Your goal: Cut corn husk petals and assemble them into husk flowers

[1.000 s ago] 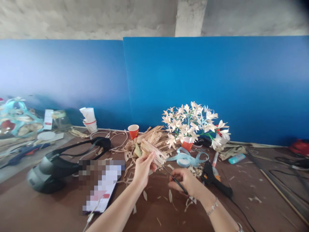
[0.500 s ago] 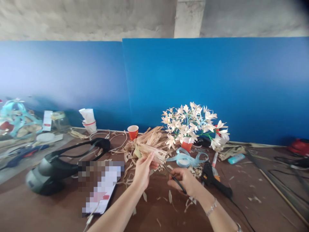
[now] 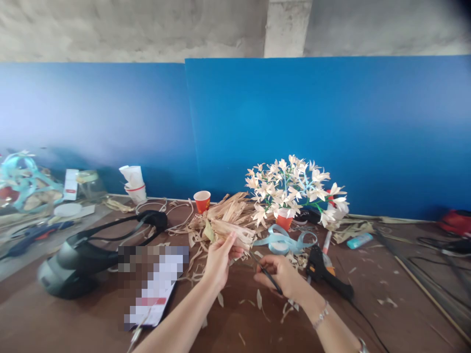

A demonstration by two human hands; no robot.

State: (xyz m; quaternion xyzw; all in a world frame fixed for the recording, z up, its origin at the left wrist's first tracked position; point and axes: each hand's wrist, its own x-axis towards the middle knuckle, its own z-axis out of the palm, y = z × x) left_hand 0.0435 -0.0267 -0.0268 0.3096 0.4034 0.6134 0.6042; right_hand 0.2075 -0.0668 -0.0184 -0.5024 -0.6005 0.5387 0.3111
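Note:
My left hand [image 3: 220, 260] is closed, pinching a pale, dry corn husk [image 3: 237, 234] between thumb and fingers. In my right hand [image 3: 281, 275] is a pair of dark scissors [image 3: 271, 280], their handles partly hidden by the fingers. The thin blades point up and left, with the tip at the husk's lower right edge; whether they touch it I cannot tell. Behind my left hand lies a heap of dried husks [image 3: 231, 208]. Beyond my right hand, a red paper cup [image 3: 284, 220] stands under a bunch of cream husk flowers [image 3: 290, 189] on green stems.
A light-blue ribbon roll [image 3: 278, 244] and a black glue gun [image 3: 327, 274] lie near my right hand. Left are a phone [image 3: 156, 289], a black headset [image 3: 73, 264] and another red cup [image 3: 202, 201]. Husk scraps [image 3: 259, 299] litter the brown table. A blue partition [image 3: 312, 113] rises behind.
Both hands keep nearly the same pose and hold the same things. My right hand and the scissors sit very slightly further left; the whole view has shifted a little.

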